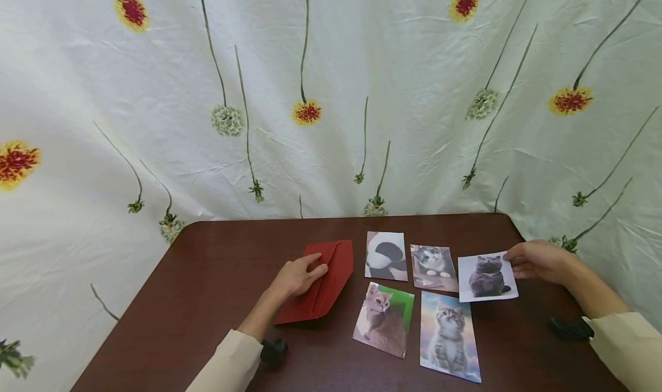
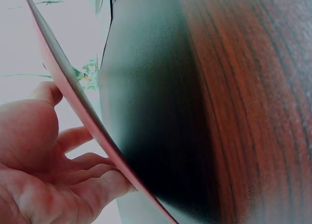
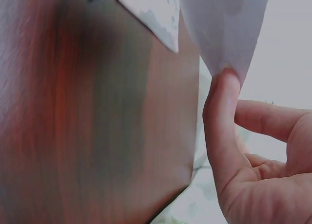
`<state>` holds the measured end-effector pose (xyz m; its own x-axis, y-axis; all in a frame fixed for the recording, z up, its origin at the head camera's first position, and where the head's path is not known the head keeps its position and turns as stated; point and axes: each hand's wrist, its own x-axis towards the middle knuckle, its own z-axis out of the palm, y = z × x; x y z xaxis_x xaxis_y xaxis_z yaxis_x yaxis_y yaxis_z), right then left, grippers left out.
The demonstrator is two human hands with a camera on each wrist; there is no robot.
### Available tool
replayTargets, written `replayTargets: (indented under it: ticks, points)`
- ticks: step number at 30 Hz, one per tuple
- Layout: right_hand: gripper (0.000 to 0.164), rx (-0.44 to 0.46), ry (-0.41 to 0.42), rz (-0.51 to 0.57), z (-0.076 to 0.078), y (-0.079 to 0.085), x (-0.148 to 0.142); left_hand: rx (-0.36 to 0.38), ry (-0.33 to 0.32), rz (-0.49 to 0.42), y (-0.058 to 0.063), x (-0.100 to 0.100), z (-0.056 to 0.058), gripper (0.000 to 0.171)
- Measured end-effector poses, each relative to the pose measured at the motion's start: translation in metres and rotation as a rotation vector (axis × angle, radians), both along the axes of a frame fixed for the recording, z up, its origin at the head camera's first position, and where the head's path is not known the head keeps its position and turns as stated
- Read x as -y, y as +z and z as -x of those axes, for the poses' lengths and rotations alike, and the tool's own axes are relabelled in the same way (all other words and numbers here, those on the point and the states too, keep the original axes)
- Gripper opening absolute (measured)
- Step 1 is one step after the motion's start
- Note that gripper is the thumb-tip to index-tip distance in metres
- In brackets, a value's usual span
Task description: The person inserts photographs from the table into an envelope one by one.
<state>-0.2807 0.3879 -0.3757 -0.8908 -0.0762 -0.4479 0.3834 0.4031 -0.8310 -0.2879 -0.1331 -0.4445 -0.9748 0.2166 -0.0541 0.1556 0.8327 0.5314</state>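
A red envelope (image 1: pixel 326 283) lies on the table's left-middle. My left hand (image 1: pixel 299 276) rests on it from the left, its fingertips against the upper face. In the left wrist view, the envelope (image 2: pixel 92 121) stands tilted off the tabletop, with the visible fingers of the left hand (image 2: pixel 63 160) on one side of it. On the right, my right hand (image 1: pixel 545 260) pinches the edge of a photo of a grey cat (image 1: pixel 487 277). The right wrist view shows the photo's pale back (image 3: pixel 224 29) held at its corner by the right hand (image 3: pixel 234 136).
Between the hands lie a black-and-white photo (image 1: pixel 388 257), a grey-and-white kitten photo (image 1: pixel 433 268), an orange cat photo (image 1: pixel 384 320) and a tabby kitten photo (image 1: pixel 449 337). A flowered curtain (image 1: pixel 331 168) hangs behind the dark wooden table (image 1: pixel 222 283).
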Motion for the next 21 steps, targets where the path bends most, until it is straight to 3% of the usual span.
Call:
replayTargets:
  ticks: [12, 21]
  points:
    - [0.035, -0.072, 0.1, 0.077, 0.009, 0.008, 0.055, 0.004, 0.002, -0.003, 0.0, 0.001, -0.001, 0.053]
    - [0.029, -0.095, 0.127, 0.106, 0.017, 0.013, 0.089, 0.005, 0.009, -0.005, 0.0, 0.001, -0.001, 0.052]
